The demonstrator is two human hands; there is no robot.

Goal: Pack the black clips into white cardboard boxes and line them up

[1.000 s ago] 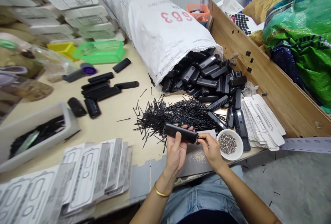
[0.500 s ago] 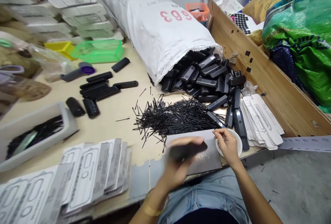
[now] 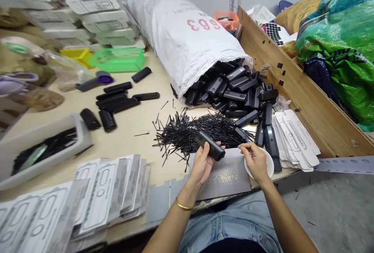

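In my left hand [image 3: 203, 162] is a black plastic housing [image 3: 210, 146], long and rounded, tilted with one end toward my right hand. My right hand [image 3: 256, 161] pinches with thumb and forefinger in front of a white bowl [image 3: 270, 163]; whatever is between the fingertips is too small to name. Under both hands lies a grey sheet [image 3: 204, 188] with a scatter of tiny pale bits [image 3: 224, 176] on it. Just beyond the sheet spreads a heap of thin black sticks [image 3: 198, 130].
A white sack [image 3: 187, 38] spills black housings [image 3: 233, 89] at the back. Flat white cards [image 3: 293, 138] lie right, beside a wooden board [image 3: 306, 77]. Left are card stacks [image 3: 102, 194], a white bin [image 3: 83, 136], a green tray [image 3: 117, 59] and loose housings [image 3: 117, 103].
My left hand has turned the black housing, now steady and sharp where it was blurred, uncovering more of the pale bits. My right hand keeps its pinch by the bowl.
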